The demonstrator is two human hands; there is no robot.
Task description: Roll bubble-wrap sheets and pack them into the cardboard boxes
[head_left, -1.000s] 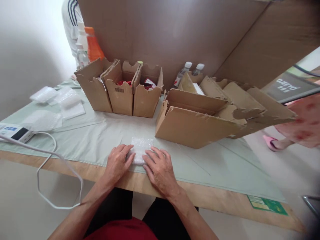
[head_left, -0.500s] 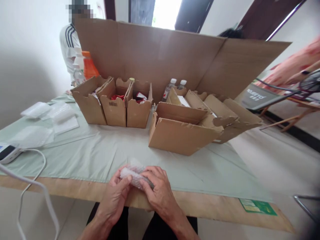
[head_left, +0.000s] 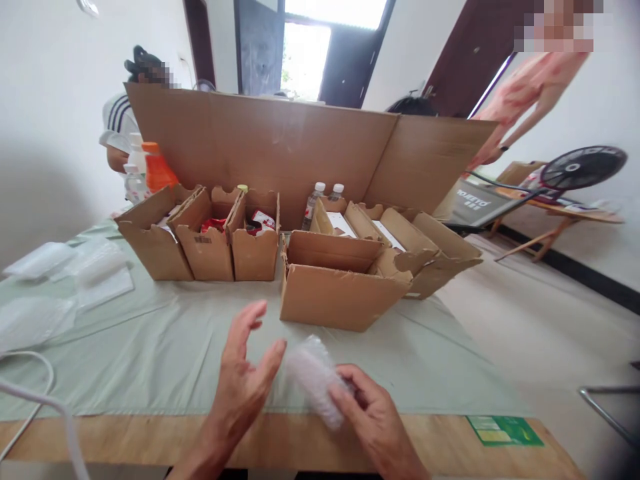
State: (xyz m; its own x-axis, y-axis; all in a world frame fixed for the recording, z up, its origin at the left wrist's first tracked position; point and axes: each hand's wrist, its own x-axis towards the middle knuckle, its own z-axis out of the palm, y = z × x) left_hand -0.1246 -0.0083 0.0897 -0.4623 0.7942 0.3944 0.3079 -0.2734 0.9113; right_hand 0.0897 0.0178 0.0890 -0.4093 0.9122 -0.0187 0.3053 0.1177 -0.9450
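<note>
A roll of bubble wrap (head_left: 314, 379) is held in my right hand (head_left: 373, 417) above the front edge of the table, thumb on top and fingers curled round its right end. The wrap is blurred, and what lies inside it, if anything, cannot be made out. My left hand (head_left: 247, 373) is just left of the wrap, fingers and thumb apart, with nothing in it. Beyond both hands, an open cardboard box (head_left: 345, 297) stands on the green cloth (head_left: 190, 347).
Several cardboard bins (head_left: 255, 257) hold small packets before a tall cardboard panel (head_left: 280, 147). Bubble wrap sheets (head_left: 103, 263) and a white cable (head_left: 55, 400) lie left. An orange bottle (head_left: 157, 170) stands behind. A green card (head_left: 505, 431) lies front right. Two people are beyond.
My left hand has let go of the bubble wrap and opened to its left. My right hand has moved right with the wrap, now tilted differently. The camera view has shifted upward.
</note>
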